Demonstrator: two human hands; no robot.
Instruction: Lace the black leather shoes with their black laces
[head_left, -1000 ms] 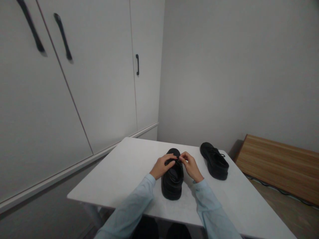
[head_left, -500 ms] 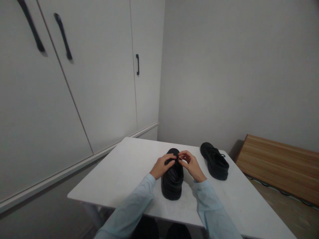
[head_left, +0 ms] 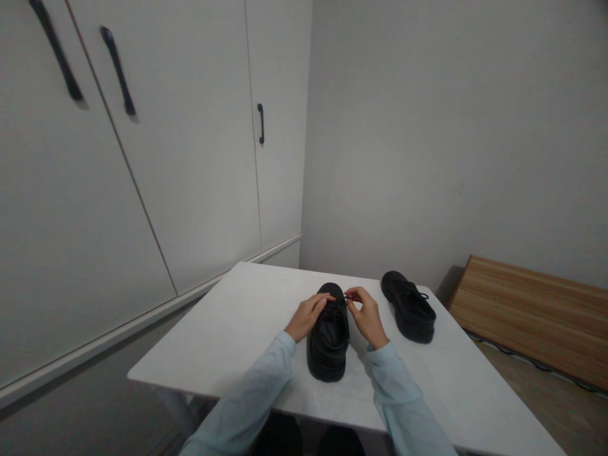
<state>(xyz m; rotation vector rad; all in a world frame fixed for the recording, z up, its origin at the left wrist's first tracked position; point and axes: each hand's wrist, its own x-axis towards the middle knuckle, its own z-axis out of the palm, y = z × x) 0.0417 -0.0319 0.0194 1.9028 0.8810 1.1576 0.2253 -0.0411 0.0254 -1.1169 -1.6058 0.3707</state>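
A black lace-up shoe (head_left: 327,354) stands on the white table (head_left: 228,329), its toe pointing away from me. My left hand (head_left: 308,315) rests at the left of its laces, fingers bent together over the lacing; what the fingertips hold is too small to make out. On the other side, my right hand (head_left: 367,315) pinches a dark shoelace (head_left: 346,297) between thumb and fingers, just off the shoe's right edge. A second black shoe (head_left: 409,307) with a tied-looking lace stands farther right, touched by neither hand.
White cabinets (head_left: 190,158) with dark handles run along the left. A grey wall (head_left: 451,139) rises behind the table. At the right, beyond the table's edge, lies a wood-grain board (head_left: 532,316).
My right hand has moved slightly right, away from my left hand, drawing the lace outward. The left hand has stayed almost where it was, and more of the shoe's lacing shows.
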